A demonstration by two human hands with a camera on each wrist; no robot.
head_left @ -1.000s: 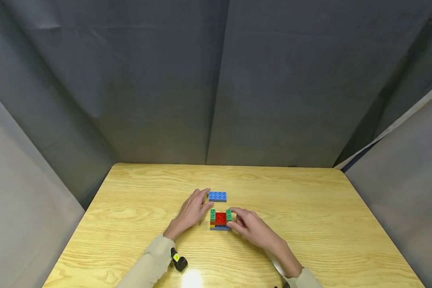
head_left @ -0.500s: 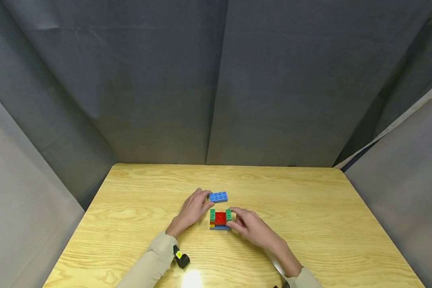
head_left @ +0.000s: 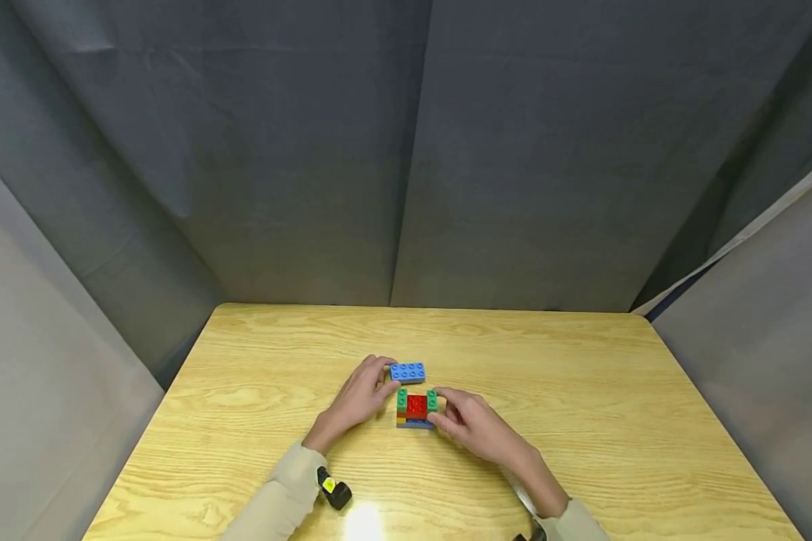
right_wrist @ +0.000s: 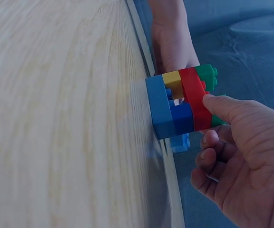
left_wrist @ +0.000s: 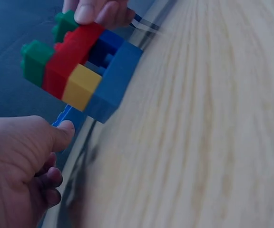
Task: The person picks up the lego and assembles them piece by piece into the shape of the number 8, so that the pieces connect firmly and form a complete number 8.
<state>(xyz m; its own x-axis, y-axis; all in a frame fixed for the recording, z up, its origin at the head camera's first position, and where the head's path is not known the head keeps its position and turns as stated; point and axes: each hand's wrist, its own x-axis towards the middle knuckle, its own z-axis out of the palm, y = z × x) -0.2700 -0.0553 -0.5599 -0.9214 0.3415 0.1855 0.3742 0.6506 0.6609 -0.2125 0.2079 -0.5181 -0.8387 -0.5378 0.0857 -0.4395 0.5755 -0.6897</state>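
Note:
My left hand pinches the left end of a blue eight-stud toy brick between thumb and fingers. Just nearer to me stands a stack of toy bricks. Its layers show in the right wrist view: a long blue brick at the bottom, a yellow brick and a darker blue brick above it with a gap between, then a red brick, with green bricks on top at both ends. My right hand grips the stack's right end, thumb against the red brick.
The stack stands on a wooden table. Grey curtains hang behind it and at both sides. A black strap-on device sits at the left wrist.
The blue brick in my left hand has tilted, then turned back roughly square, and has come slightly nearer the stack. My right hand keeps its hold on the stack.

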